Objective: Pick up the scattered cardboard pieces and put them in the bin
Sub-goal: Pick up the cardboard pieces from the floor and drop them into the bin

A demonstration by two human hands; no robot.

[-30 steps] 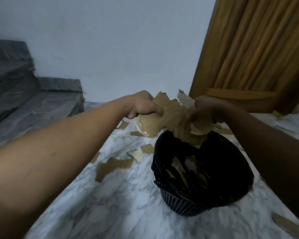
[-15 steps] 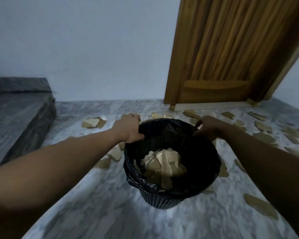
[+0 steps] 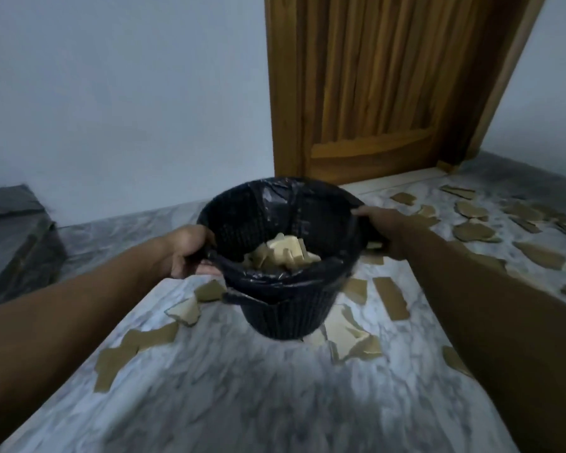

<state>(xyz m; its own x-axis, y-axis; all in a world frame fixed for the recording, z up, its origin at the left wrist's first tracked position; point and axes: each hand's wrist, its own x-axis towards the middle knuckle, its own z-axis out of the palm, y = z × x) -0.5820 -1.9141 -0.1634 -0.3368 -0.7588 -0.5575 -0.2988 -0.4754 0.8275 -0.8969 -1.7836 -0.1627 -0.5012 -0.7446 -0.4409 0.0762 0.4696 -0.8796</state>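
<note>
A black mesh bin lined with a black bag is tilted and lifted off the marble floor. My left hand grips its left rim handle. My right hand holds the right rim. Pale cardboard pieces lie inside the bin. More brown cardboard pieces are scattered on the floor: a strip right of the bin, a torn pale piece under it, a small one to the left, and several at the far right.
A wooden door stands behind the bin. A dark stone step runs along the left. The white wall is straight ahead. Marble floor stretches in front of me.
A second ago both hands dropped a bundle of cardboard into the bin. Then they took hold of the rim, and now the bin is lifted and tilted.
</note>
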